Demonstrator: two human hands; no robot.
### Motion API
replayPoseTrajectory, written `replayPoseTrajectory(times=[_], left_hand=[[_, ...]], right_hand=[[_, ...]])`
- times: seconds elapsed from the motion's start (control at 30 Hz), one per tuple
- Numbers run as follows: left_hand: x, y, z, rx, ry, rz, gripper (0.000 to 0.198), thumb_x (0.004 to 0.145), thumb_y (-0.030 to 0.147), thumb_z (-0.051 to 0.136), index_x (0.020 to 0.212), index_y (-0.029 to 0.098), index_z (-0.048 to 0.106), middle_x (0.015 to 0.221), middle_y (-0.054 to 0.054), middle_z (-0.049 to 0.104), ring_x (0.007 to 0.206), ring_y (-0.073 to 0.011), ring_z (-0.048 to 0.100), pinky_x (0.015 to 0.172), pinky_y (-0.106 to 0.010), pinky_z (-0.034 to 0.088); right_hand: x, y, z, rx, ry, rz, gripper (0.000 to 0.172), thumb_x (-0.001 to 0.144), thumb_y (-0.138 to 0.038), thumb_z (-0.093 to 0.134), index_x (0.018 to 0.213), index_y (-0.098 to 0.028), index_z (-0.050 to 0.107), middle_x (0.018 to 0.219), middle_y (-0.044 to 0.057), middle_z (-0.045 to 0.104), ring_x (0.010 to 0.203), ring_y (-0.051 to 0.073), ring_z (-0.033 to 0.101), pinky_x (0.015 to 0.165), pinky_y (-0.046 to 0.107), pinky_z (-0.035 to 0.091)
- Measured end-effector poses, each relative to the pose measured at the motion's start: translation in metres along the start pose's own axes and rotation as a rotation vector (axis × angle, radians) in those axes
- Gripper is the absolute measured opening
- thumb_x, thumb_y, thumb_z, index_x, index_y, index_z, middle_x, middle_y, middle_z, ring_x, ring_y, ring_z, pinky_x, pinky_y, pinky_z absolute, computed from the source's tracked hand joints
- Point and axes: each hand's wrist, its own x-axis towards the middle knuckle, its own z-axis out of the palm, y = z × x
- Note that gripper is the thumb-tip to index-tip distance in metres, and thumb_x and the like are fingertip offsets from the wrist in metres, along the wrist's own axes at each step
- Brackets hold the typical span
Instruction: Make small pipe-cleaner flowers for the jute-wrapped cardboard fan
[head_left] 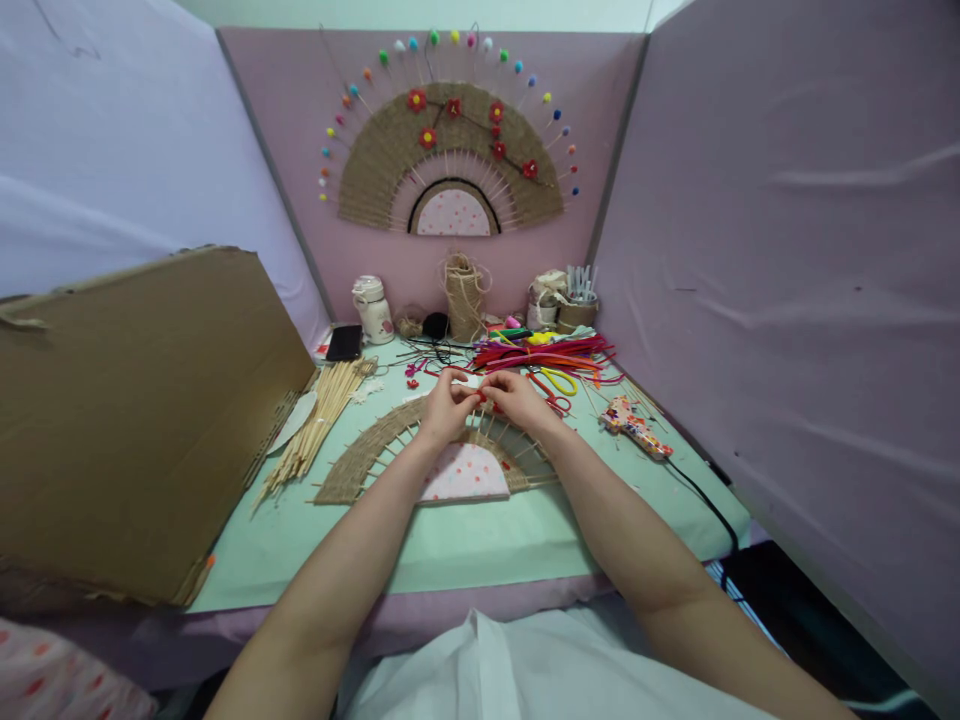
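My left hand [448, 408] and my right hand [516, 402] meet above a half-made fan, fingertips pinched together on a small red piece [481, 397] that looks like bent pipe cleaner. Its exact shape is mostly hidden by the fingers. Below them lies the twine-woven fan [346, 470] on bamboo sticks, with a white, red-dotted half-round base [471, 474]. Part of the fan is covered by my hands and forearms. Just beyond my right hand is a bundle of red and pink pipe cleaners [544, 352]. Scissors with red handles [556, 403] lie beside that hand.
Bamboo sticks [319, 430] lie left, by a big cardboard sheet [142, 420]. A patterned glue gun [634, 427] with a black cord rests right. At the back stand a white jar [373, 310] and a twine spool [465, 300]. A finished fan [367, 165] hangs on the wall.
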Motion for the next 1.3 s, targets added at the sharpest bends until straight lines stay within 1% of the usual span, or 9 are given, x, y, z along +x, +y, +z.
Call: replayPoseTrajectory(times=[0.23,0.53,0.63,0.8,0.9,1.03,1.1,1.2,1.3], left_hand=[[0.0,0.006,0.0,-0.257,0.007,-0.152,0.039,0.061,0.028,0.073,0.089,0.018,0.047,0.065,0.002,0.065,0.063,-0.0138,0.064,0.069,-0.03,0.05],[-0.001,0.004,-0.009,-0.155,-0.121,-0.172,0.035,0.061,0.027,0.072,0.084,0.018,0.047,0.061,0.004,0.061,0.059,-0.0114,0.059,0.062,-0.025,0.045],[0.001,0.0,-0.008,-0.06,-0.054,-0.167,0.031,0.059,0.021,0.071,0.079,0.018,0.047,0.055,0.006,0.057,0.053,-0.0097,0.055,0.057,-0.022,0.042],[0.004,-0.002,-0.005,-0.081,0.165,-0.206,0.029,0.054,0.017,0.07,0.073,0.018,0.048,0.053,0.006,0.052,0.049,-0.0089,0.051,0.053,-0.02,0.04],[0.008,-0.001,-0.007,-0.193,0.29,-0.274,0.028,0.054,0.016,0.068,0.072,0.018,0.047,0.052,0.006,0.051,0.048,-0.008,0.05,0.051,-0.019,0.038],[0.011,0.002,-0.009,-0.317,0.347,-0.288,0.028,0.055,0.018,0.068,0.072,0.017,0.046,0.056,0.005,0.054,0.05,-0.0077,0.051,0.051,-0.019,0.037],[0.011,0.001,-0.008,-0.312,0.334,-0.208,0.029,0.056,0.021,0.07,0.074,0.017,0.048,0.059,0.004,0.056,0.053,-0.0083,0.053,0.054,-0.02,0.039],[0.007,0.0,-0.002,-0.233,0.287,-0.051,0.026,0.06,0.025,0.069,0.077,0.017,0.05,0.063,0.004,0.056,0.058,-0.0086,0.053,0.057,-0.02,0.04],[0.004,0.0,0.003,-0.139,0.252,0.068,0.022,0.065,0.024,0.066,0.079,0.017,0.052,0.067,0.003,0.056,0.061,-0.0085,0.052,0.06,-0.021,0.04]], right_hand=[[0.0,-0.001,-0.003,0.026,-0.013,0.041,0.015,0.073,-0.03,0.053,0.074,-0.017,0.059,0.068,-0.001,0.059,0.061,0.011,0.05,0.06,0.023,0.039],[-0.005,-0.011,-0.007,-0.128,-0.123,-0.029,0.015,0.078,-0.029,0.052,0.076,-0.016,0.059,0.068,-0.001,0.057,0.061,0.011,0.048,0.058,0.023,0.036],[-0.006,-0.011,-0.002,-0.349,-0.103,-0.173,0.01,0.079,-0.019,0.051,0.076,-0.016,0.06,0.074,0.001,0.057,0.069,0.013,0.049,0.065,0.024,0.036],[-0.012,-0.014,0.007,-0.591,-0.115,-0.483,0.01,0.084,-0.014,0.049,0.083,-0.017,0.059,0.086,0.005,0.055,0.083,0.016,0.048,0.075,0.027,0.037],[-0.015,-0.016,0.007,-0.648,-0.137,-0.524,0.011,0.084,-0.015,0.049,0.084,-0.018,0.06,0.09,0.006,0.054,0.086,0.017,0.048,0.075,0.027,0.037],[-0.012,-0.014,0.006,-0.522,-0.026,-0.319,0.008,0.079,-0.016,0.053,0.076,-0.017,0.061,0.085,0.005,0.058,0.078,0.015,0.05,0.068,0.026,0.037],[-0.009,-0.013,0.007,-0.301,0.034,-0.12,0.012,0.079,-0.023,0.053,0.074,-0.017,0.061,0.076,0.003,0.059,0.069,0.014,0.05,0.062,0.025,0.036],[-0.007,-0.011,0.012,0.095,0.012,0.182,0.025,0.077,-0.04,0.055,0.072,-0.016,0.061,0.067,0.001,0.06,0.058,0.011,0.048,0.052,0.023,0.033],[-0.007,-0.011,0.016,0.306,-0.014,0.311,0.028,0.069,-0.043,0.064,0.072,-0.016,0.06,0.063,-0.001,0.058,0.052,0.009,0.045,0.047,0.021,0.03]])
